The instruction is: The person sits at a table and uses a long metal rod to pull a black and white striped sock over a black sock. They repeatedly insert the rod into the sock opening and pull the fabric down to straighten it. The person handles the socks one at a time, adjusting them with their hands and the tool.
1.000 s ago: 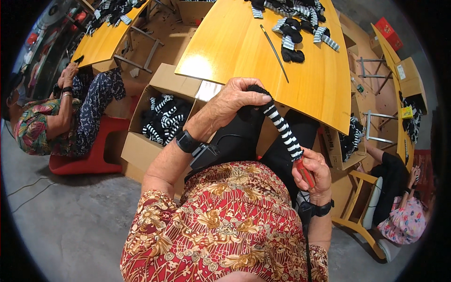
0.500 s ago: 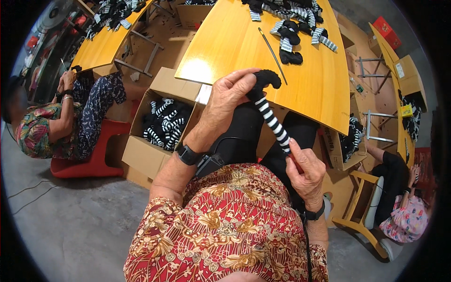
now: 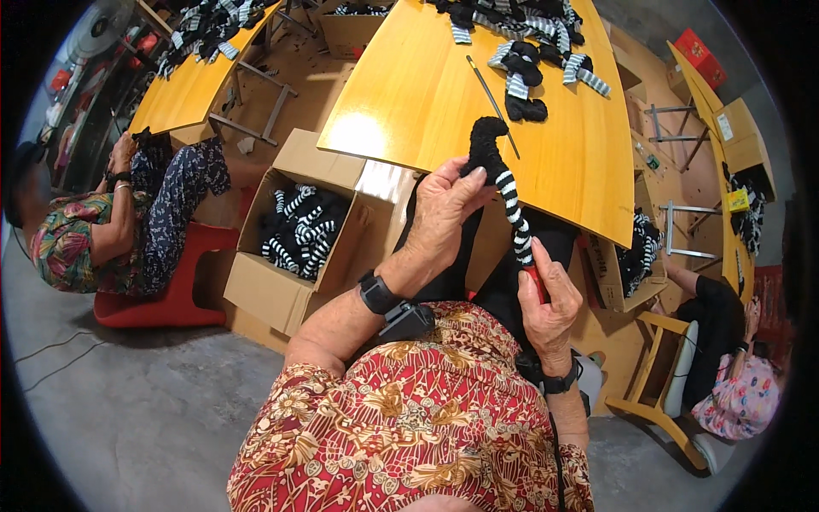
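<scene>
A black plush piece with a narrow black-and-white striped tube [image 3: 514, 209] hangs between my hands, just past the near edge of the table. My left hand [image 3: 444, 209] is closed on its black end, thumb on top, and the rounded black tip sticks up above my fingers. At the lower end of the striped tube, my right hand [image 3: 550, 311] is closed on a slim red-handled tool [image 3: 534, 283]. The tool's handle meets the tube's end; whether its tip is inside is hidden.
The yellow table [image 3: 401, 102] holds a thin dark stick [image 3: 492, 102] and a pile of black and striped pieces [image 3: 520, 64]. An open carton [image 3: 264, 286] of striped pieces stands at my left, another carton [image 3: 610, 264] at my right. People sit on both sides.
My left hand has moved right and a little down. The plush piece now stands more upright, its black end turned up and the striped tube bent. More of the red handle shows.
</scene>
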`<action>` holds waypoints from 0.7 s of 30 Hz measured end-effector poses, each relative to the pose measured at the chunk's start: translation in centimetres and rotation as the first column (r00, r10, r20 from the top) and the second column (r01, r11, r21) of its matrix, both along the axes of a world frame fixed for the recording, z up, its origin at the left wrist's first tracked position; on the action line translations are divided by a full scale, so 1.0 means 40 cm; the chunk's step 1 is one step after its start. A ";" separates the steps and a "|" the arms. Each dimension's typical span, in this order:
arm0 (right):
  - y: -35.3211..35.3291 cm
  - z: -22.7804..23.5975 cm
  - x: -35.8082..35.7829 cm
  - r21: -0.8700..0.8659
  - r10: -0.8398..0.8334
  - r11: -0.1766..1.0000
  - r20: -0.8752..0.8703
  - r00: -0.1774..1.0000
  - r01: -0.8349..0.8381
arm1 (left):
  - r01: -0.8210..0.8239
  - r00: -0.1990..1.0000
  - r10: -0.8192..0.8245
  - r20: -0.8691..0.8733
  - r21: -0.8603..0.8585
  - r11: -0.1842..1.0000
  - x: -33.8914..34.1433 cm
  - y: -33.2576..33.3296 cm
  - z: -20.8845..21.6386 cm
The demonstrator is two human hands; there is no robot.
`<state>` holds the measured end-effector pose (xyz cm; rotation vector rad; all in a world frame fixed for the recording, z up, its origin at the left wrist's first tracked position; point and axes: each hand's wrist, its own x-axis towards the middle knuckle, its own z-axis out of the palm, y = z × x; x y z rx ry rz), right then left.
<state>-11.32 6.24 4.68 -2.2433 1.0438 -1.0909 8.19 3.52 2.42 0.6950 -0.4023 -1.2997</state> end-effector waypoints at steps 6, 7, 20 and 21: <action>-0.008 0.036 -0.033 0.027 0.033 0.999 -0.082 0.996 -0.030 | 0.052 0.966 -0.067 0.249 0.066 0.996 0.112 -0.016 0.060; -0.010 0.038 -0.034 0.032 0.033 0.999 -0.087 0.996 -0.030 | 0.085 0.949 -0.102 0.297 0.068 0.994 0.119 -0.017 0.057; -0.018 0.037 -0.022 0.111 0.041 0.993 0.002 0.999 -0.041 | 0.174 0.972 -0.181 0.146 0.061 0.983 0.108 -0.022 0.020; -0.015 0.042 -0.018 0.102 0.045 0.994 -0.013 0.999 -0.044 | 0.194 0.964 -0.205 0.167 0.081 0.978 0.102 -0.020 0.018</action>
